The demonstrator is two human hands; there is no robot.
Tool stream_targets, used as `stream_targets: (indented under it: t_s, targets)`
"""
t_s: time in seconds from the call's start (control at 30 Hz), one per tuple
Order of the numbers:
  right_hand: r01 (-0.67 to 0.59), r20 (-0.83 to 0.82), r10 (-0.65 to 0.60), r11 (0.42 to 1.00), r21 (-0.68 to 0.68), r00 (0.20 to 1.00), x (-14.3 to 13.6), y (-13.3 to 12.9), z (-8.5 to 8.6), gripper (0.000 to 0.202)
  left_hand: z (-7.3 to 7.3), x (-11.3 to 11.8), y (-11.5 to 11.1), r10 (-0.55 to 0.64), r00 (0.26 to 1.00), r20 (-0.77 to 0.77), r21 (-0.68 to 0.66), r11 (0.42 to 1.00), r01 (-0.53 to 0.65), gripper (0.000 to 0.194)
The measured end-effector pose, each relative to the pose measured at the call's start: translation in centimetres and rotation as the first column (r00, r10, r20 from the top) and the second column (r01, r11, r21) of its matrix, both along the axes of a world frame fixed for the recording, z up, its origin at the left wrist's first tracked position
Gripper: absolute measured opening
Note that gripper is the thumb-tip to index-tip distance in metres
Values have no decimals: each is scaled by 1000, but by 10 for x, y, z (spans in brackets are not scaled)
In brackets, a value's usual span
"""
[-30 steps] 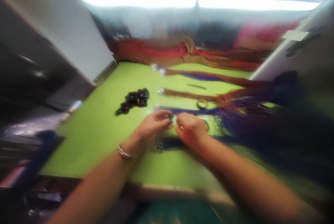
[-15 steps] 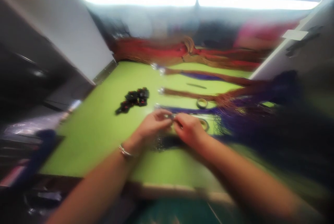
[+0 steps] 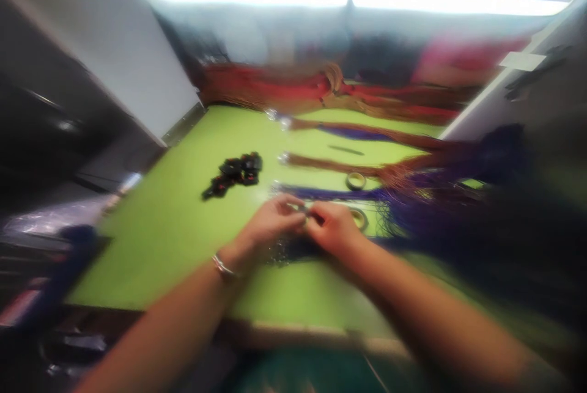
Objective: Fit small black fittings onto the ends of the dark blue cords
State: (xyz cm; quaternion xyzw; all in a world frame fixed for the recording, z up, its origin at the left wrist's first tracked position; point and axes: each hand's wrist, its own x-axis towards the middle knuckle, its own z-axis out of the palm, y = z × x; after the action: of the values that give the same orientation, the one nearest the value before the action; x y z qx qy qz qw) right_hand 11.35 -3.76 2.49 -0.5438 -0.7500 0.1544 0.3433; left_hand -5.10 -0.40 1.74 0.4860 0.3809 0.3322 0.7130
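My left hand (image 3: pixel 275 219) is closed in a pinch on a small dark piece (image 3: pixel 302 209), too blurred to name. Close against it, my right hand (image 3: pixel 332 222) also pinches with thumb and forefinger; what sits in those fingers is hidden. Just beyond both hands runs a bundle of blue-purple wires (image 3: pixel 334 194). Below them, dark wires (image 3: pixel 302 249) with shiny ends are partly covered by the hands. A heap of small black parts with red spots (image 3: pixel 236 174) lies left of and beyond my left hand.
On the green tabletop (image 3: pixel 160 228) lie brown wire bundles (image 3: pixel 330 164), two tape rolls (image 3: pixel 356 181) and a thin dark tool (image 3: pixel 346 150). Red and brown wires (image 3: pixel 275 87) line the back. A mass of dark wires (image 3: pixel 458 246) fills the right. Panels (image 3: pixel 151 63) stand at both sides.
Both hands have shifted very slightly toward me, still fingertip to fingertip. The parts and wires on the table stay where they were.
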Motion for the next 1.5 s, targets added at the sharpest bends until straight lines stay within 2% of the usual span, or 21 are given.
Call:
stream_targets:
  t_s: [0.13, 0.23, 0.33, 0.43, 0.6, 0.73, 0.83, 1.03, 1.17, 1.27, 1.4, 1.5]
  targets:
    - [-3, 40, 5, 999, -41, 999, -1, -3, 1, 13, 1, -1, 0, -2, 999, -53, 4, 1000, 2, 40]
    - [-30, 28, 32, 997, -67, 999, 6, 5, 10, 10, -1, -7, 2, -88, 987, -135, 52, 994, 95, 39]
    - [-12, 109, 18, 998, -61, 994, 16, 28, 23, 13, -4, -12, 4, -162, 963, -214, 89, 979, 185, 36]
    - [38, 277, -11, 995, -92, 961, 19, 57, 30, 15, -6, -12, 4, -172, 957, -234, 107, 974, 201, 33]
    - [35, 406, 67, 970, -239, 912, 9, 84, 21, 10, -2, -8, 2, -151, 952, -267, 124, 974, 189, 28]
    - [32, 334, 67, 959, -280, 940, 12, 92, 11, 11, 1, -7, 1, -147, 951, -271, 114, 976, 184, 26]
    - [26, 282, 56, 960, -280, 958, 16, 93, 13, 10, 1, -7, 2, -162, 952, -261, 105, 975, 195, 26]
    - [59, 502, 18, 989, -136, 865, 7, 82, 27, 19, -4, -11, 4, -182, 955, -233, 118, 970, 213, 29]
    - [59, 395, -17, 994, -92, 918, 8, 77, 33, 17, -3, -11, 5, -143, 957, -254, 140, 973, 183, 29]
    - [6, 259, 23, 994, -110, 966, 7, 71, 40, 16, 2, -10, 3, -103, 964, -244, 165, 975, 146, 30]
    - [-80, 143, 94, 992, -101, 985, -8, 58, 52, 17, 9, -10, 2, -59, 990, -129, 194, 977, 84, 32]
    - [-76, 78, 85, 990, -117, 993, -13, 49, 56, 16, 12, -10, 2, -3, 1000, -14, 155, 988, 5, 36]
